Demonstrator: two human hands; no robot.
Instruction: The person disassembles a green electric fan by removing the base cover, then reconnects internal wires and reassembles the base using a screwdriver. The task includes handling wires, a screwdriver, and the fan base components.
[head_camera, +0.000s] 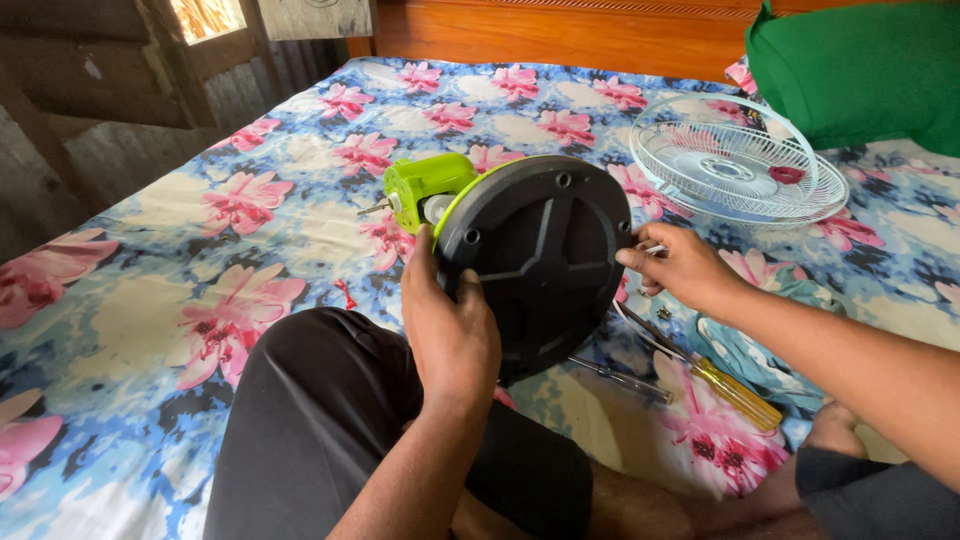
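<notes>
Can't see much of the fan's body: only the lime-green motor housing (425, 185) pokes out past the round black fan base (540, 260), which is tipped up on edge with its underside facing the camera, roughly mid-bed over the person's lap. The base's lower edge is hidden behind the left hand (450, 325).

That left hand comes up from the bottom, thumb and fingers wrapped tight on the base's left rim. The right hand (680, 265) reaches in from the right edge, fingertips pinched at the base's right rim on something small; can't make out what.

Below it, a yellow-handled screwdriver (735, 392) lies on the floral bedsheet (150, 300), with a second, clear-handled tool just left of it, partly under the base. The white wire fan grille (735, 160) sits toward the far right corner, next to a green pillow (860, 70) that's cut off by the frame.
</notes>
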